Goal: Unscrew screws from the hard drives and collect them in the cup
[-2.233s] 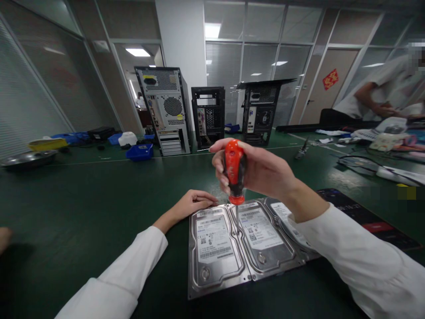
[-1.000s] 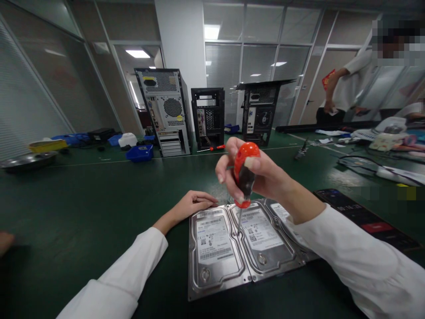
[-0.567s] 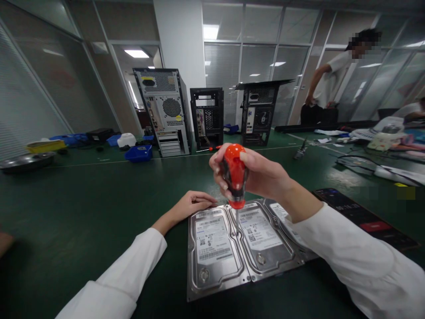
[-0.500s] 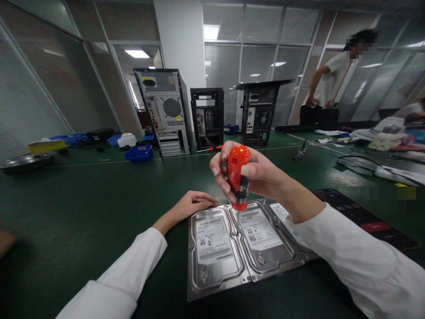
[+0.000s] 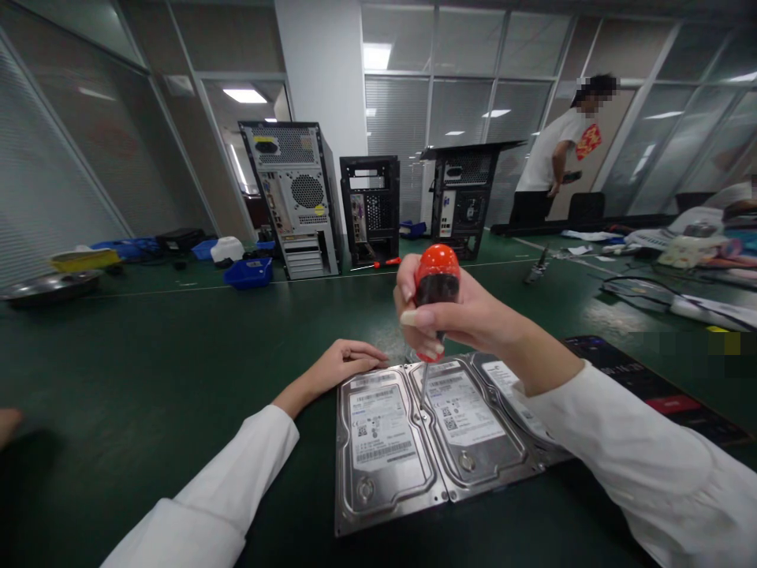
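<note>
Screwdriver (image 5: 438, 264), red and black: grasped in the right hand (image 5: 479, 315), shaft tilted, tip at the left edge of the middle drive (image 5: 473, 418); seating unclear. Best practice, as judged: shaft upright, steady downward pressure. Left hand (image 5: 346, 364): fingers loosely extended, gripping nothing visible, far left of the middle drive. Green table (image 5: 236, 323) under it; phone (image 5: 656, 386) to its right; tall computer case (image 5: 296, 189) behind it; person (image 5: 544, 162) standing, back right of it.

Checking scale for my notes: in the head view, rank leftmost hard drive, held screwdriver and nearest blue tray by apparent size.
Largest: leftmost hard drive.
Next: held screwdriver, partly hidden.
Smallest: nearest blue tray.
</note>
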Available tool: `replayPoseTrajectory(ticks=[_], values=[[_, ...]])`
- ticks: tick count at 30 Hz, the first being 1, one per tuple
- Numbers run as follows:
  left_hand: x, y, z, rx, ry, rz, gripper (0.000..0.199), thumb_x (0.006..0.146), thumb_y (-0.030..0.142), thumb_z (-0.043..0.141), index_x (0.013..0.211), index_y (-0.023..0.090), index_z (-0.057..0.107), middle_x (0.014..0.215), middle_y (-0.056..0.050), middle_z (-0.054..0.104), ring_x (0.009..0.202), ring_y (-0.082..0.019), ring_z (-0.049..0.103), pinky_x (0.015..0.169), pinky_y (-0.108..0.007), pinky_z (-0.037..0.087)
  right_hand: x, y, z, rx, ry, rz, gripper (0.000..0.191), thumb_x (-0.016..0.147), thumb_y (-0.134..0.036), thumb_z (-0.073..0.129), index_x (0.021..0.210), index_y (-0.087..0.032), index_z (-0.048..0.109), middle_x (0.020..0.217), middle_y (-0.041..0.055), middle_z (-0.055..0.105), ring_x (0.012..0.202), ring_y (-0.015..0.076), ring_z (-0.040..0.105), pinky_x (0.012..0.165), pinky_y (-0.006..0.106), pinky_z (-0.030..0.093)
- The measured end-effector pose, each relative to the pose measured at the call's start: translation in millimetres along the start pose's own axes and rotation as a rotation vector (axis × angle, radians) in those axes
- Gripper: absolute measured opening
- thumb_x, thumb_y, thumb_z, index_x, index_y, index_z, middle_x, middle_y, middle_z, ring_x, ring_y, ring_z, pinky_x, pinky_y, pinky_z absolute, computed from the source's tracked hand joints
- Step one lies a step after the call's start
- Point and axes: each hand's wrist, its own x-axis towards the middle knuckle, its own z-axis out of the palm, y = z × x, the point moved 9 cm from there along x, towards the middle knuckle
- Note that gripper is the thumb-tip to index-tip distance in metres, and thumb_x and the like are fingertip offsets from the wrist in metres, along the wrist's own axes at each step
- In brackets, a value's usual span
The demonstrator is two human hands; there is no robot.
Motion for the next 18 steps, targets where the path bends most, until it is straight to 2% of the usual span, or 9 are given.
replayPoseTrajectory(ticks=[3, 6, 12, 18], values=[[-0.9, 0.3, 1.1, 0.006, -0.007, -0.011, 0.040, 0.079, 0.038, 0.065, 0.106, 0.008, 0.064, 0.103, -0.014, 0.064, 0.095, -0.020, 0.063, 0.082, -0.024, 0.048, 1.2, -9.3, -8.4, 0.025, 0.134, -0.085, 0.018, 0.082, -0.018, 0.064, 0.089, -0.018, 0.048, 0.059, -0.0083, 0.047, 0.046, 0.0037, 0.046, 0.047, 0.016, 0.040], [-1.6, 0.4, 1.4, 0.003, -0.006, -0.014, 0.041, 0.079, 0.038, 0.065, 0.105, 0.007, 0.064, 0.102, -0.014, 0.065, 0.094, -0.020, 0.063, 0.081, -0.024, 0.048, 1.9, -8.6, -13.6, 0.034, 0.213, -0.102, 0.018, 0.083, -0.020, 0.064, 0.090, -0.019, 0.047, 0.057, -0.0092, 0.045, 0.044, 0.0034, 0.044, 0.046, 0.016, 0.038], [-1.7, 2.8, 2.2, 0.000, -0.017, -0.007, 0.040, 0.080, 0.037, 0.064, 0.106, 0.007, 0.063, 0.103, -0.014, 0.064, 0.094, -0.020, 0.063, 0.080, -0.023, 0.048, 2.1, 3.7, -18.6, 0.005, 0.275, -0.049, 0.021, 0.080, -0.018, 0.067, 0.087, -0.018, 0.047, 0.054, -0.0090, 0.046, 0.044, 0.0039, 0.042, 0.046, 0.017, 0.038], [-2.8, 4.6, 3.7, -0.003, -0.012, -0.019, 0.039, 0.079, 0.036, 0.065, 0.106, 0.007, 0.063, 0.102, -0.014, 0.064, 0.094, -0.020, 0.063, 0.080, -0.024, 0.049, 1.2, 4.5, -17.7, -0.013, 0.271, -0.037, 0.018, 0.081, -0.016, 0.065, 0.088, -0.018, 0.048, 0.054, -0.0090, 0.045, 0.043, 0.0041, 0.042, 0.046, 0.017, 0.037]])
